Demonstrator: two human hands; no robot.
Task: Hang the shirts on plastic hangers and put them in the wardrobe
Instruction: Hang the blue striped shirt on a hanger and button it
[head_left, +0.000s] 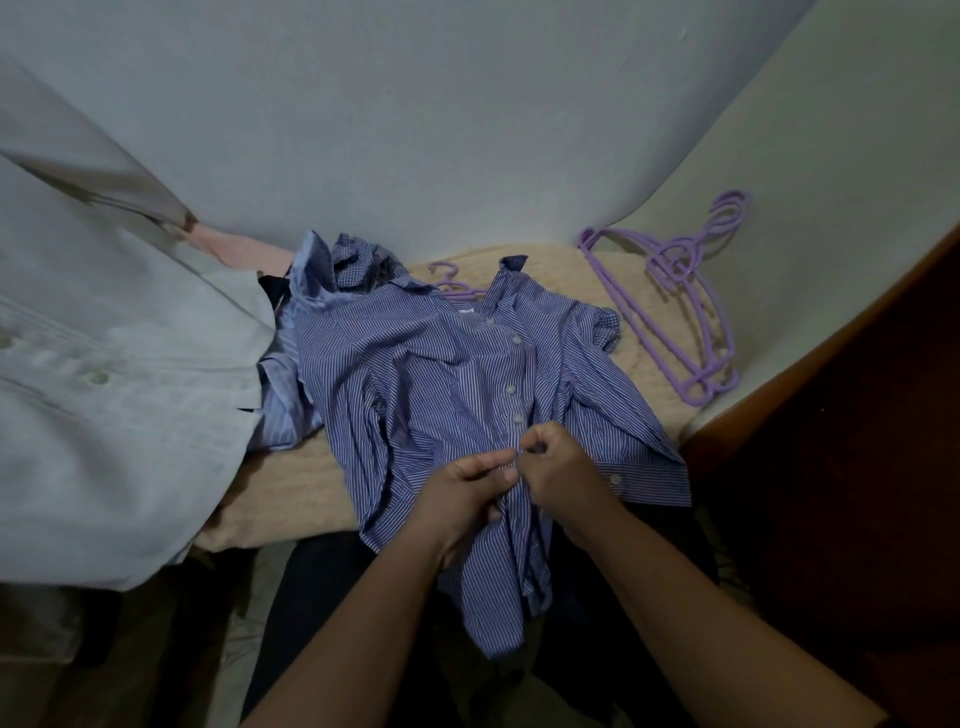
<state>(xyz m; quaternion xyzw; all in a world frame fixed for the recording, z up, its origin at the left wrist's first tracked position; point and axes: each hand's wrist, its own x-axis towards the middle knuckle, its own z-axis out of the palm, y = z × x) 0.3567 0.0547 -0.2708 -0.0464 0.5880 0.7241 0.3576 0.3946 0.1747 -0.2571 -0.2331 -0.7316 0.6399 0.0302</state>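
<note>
A blue-and-white striped shirt (431, 395) lies front-up on a beige blanket (291, 493), its hem hanging over the near edge. A purple hanger hook (451, 278) sticks out at its collar. My left hand (467, 493) and my right hand (558, 467) meet at the button placket low on the shirt, each pinching the fabric by a button. Several purple plastic hangers (691, 306) lie stacked at the right against the wall.
More shirts, light blue and checked (353, 262), are piled behind the striped one, with a pink garment (234, 247) further left. A pale grey cloth (114, 389) covers the left side. A dark wooden panel (841, 415) rises at the right.
</note>
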